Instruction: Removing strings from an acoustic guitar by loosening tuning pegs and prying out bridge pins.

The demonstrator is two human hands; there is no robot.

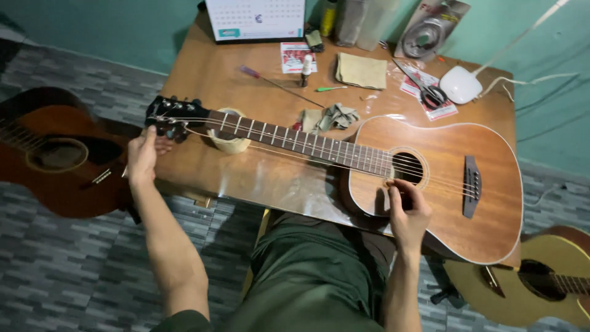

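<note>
A brown acoustic guitar [455,184] lies face up across a wooden table [209,74], its black headstock [175,115] at the left and its neck resting on a roll of tape [228,142]. My left hand [142,157] reaches up to the tuning pegs at the headstock's lower edge and grips one. My right hand [407,208] rests on the guitar's body beside the sound hole [408,167], fingers pinched at a string. The strings look slack and spread near the headstock.
On the table lie a desk calendar [255,19], screwdriver [270,80], small bottle [305,69], folded cloth [361,70], crumpled rag [335,117], scissors [424,89] and a white device [462,84]. A dark guitar [55,157] stands left, another [541,276] lower right.
</note>
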